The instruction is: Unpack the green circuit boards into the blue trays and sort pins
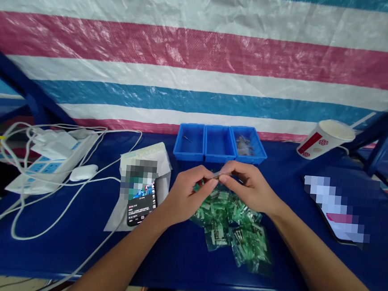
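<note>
- from my distant seat i see two bare hands working above a dark blue tabletop [292,265], near the middle of the view.
- my left hand [190,194] pinches a thin grey piece [216,175] between thumb and forefinger, the other fingers curled in.
- my right hand [253,186] grips the same piece from the other side, thumb and forefinger closed on it, so the fingertips of both hands nearly meet.
- the piece is too small and too covered for me to tell what it is.
- i find it held above the far part of a heap of green-tinted clear packets [220,210], which spreads below and between my hands; light and dark slim pieces show through the film.
- just beyond my fingers, three blue bins stand side by side: the left bin [188,156] holds a slim metal-looking item [187,139], and the right bin [251,160] holds a clear bag [244,146] with contents i cannot make out.
- to my left, a lit phone [142,211] rests against a pale box [164,154]; farther left lie tangled white cables [62,218] and a power strip [49,163].
- to my right, another phone [334,215] lies near a paper cup [325,144].
- behind everything i see a striped sheet [201,52].
</note>
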A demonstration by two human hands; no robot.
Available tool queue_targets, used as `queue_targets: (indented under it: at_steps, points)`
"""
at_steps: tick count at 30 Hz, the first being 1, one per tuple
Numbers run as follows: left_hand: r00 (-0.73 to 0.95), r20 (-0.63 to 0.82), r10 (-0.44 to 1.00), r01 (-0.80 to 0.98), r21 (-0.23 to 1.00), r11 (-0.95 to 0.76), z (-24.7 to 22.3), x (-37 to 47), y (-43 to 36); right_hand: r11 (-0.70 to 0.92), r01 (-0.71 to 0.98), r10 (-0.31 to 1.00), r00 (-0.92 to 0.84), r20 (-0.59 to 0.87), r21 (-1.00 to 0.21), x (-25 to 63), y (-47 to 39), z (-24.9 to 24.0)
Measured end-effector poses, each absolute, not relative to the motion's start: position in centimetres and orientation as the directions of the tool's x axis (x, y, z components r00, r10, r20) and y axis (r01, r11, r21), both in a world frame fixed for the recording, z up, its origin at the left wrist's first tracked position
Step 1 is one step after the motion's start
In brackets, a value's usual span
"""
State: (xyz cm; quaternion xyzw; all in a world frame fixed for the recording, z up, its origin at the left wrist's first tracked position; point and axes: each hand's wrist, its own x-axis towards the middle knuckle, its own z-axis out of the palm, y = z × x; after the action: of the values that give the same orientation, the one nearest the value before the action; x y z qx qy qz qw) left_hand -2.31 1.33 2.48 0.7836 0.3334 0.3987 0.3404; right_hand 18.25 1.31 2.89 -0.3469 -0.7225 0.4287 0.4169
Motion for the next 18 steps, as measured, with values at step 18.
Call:
queue_targets:
  at_steps: [18]
  points:
    - [0.439, 0.366, 0.821, 0.322, 0.789, -0.523, 2.62, -2.20, 1.10, 0.397, 0.189, 0.871, -0.386, 0.304, -0.898, 18.10, 1.21, 2.87]
